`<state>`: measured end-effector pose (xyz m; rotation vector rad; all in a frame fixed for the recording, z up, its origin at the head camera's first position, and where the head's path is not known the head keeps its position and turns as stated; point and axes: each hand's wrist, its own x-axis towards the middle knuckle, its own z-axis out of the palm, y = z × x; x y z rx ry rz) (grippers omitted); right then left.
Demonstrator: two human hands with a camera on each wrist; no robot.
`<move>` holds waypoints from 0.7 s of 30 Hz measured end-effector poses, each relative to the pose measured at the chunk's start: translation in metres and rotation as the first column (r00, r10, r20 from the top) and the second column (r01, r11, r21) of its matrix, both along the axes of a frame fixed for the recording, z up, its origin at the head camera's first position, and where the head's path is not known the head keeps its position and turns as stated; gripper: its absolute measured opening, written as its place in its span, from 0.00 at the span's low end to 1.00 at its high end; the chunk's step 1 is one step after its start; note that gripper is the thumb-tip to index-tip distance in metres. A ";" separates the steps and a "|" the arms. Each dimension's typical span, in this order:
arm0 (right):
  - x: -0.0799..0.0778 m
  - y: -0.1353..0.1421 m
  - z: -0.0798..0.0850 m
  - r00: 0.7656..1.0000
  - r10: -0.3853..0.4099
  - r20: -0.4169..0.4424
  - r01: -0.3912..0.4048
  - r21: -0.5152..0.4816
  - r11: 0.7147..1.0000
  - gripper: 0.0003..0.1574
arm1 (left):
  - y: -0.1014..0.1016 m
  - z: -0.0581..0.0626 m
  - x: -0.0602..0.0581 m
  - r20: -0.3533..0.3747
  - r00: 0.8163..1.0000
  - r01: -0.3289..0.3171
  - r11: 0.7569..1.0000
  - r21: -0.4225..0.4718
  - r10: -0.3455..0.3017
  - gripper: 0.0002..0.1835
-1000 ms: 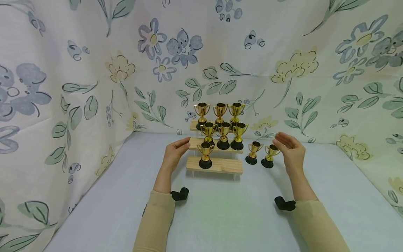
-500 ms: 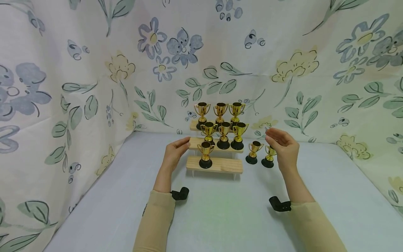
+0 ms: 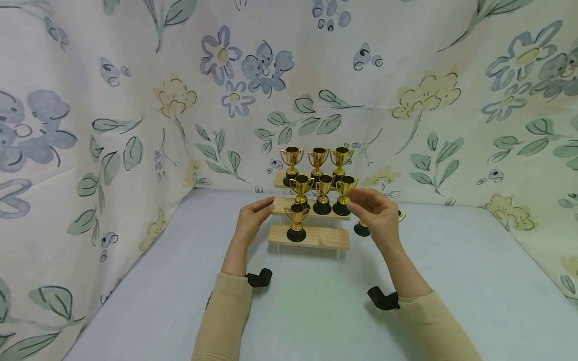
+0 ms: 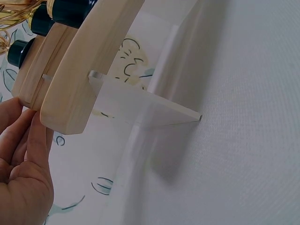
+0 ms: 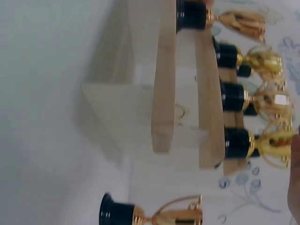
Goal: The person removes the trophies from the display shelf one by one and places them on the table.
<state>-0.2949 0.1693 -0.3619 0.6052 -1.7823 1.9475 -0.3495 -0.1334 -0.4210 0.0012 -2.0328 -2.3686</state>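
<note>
A three-tier wooden stand (image 3: 325, 236) on white supports bears several small gold trophy cups with black bases. My left hand (image 3: 253, 218) pinches the left end of its middle tier between thumb and fingertips, as the left wrist view (image 4: 26, 164) shows. My right hand (image 3: 377, 215), thumb and fingers apart, is beside the rightmost trophy (image 3: 345, 186) of that tier. Its thumb (image 5: 295, 173) appears right at this cup in the right wrist view. A single trophy (image 3: 296, 220) stands left of centre on the front tier.
Two loose trophies stand on the white table (image 3: 307, 311) right of the stand. My right hand hides much of the nearer one (image 3: 362, 229) and most of the other (image 3: 401, 215). A floral cloth (image 3: 289, 65) hangs behind and along the sides.
My right hand has moved left, from beside the loose trophies to the right end of the middle tier, now covering parts of them. My left hand stays at the stand.
</note>
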 end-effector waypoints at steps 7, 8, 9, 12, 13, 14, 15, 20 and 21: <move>0.001 -0.027 -0.004 0.998 0.061 0.020 -0.063 0.092 0.994 0.21 | 0.000 0.000 0.001 0.000 1.000 0.007 1.000 0.002 -0.007 0.22; 0.000 -0.030 -0.005 0.997 0.066 0.026 -0.069 0.102 0.992 0.21 | 0.000 0.000 0.001 -0.001 1.000 0.009 1.000 -0.001 -0.009 0.22; -0.001 -0.033 -0.006 0.997 0.071 0.034 -0.074 0.113 0.991 0.22 | 0.000 0.000 0.001 -0.003 1.000 0.010 1.000 -0.003 -0.010 0.22; -0.003 -0.040 -0.009 0.995 0.087 0.055 -0.094 0.143 0.985 0.23 | 0.001 0.000 0.001 -0.005 1.000 0.014 1.000 -0.010 -0.014 0.22; -0.004 -0.042 -0.010 0.993 0.096 0.064 -0.105 0.148 0.983 0.23 | 0.001 0.000 0.001 -0.004 1.000 0.014 1.000 -0.011 -0.014 0.22; -0.005 -0.044 -0.011 0.992 0.105 0.072 -0.115 0.151 0.982 0.23 | 0.001 0.000 0.001 -0.004 1.000 0.014 1.000 -0.011 -0.014 0.22; -0.005 -0.046 -0.012 0.990 0.113 0.082 -0.124 0.155 0.980 0.23 | 0.001 0.000 0.001 -0.005 1.000 0.014 1.000 -0.013 -0.014 0.22; -0.008 -0.058 -0.015 0.982 0.136 0.133 -0.158 0.179 0.971 0.24 | 0.000 0.001 0.002 -0.013 1.000 0.010 1.000 -0.017 -0.011 0.22; -0.009 -0.060 -0.016 0.980 0.137 0.143 -0.162 0.187 0.969 0.24 | 0.000 0.001 0.002 -0.013 1.000 0.009 1.000 -0.016 -0.009 0.22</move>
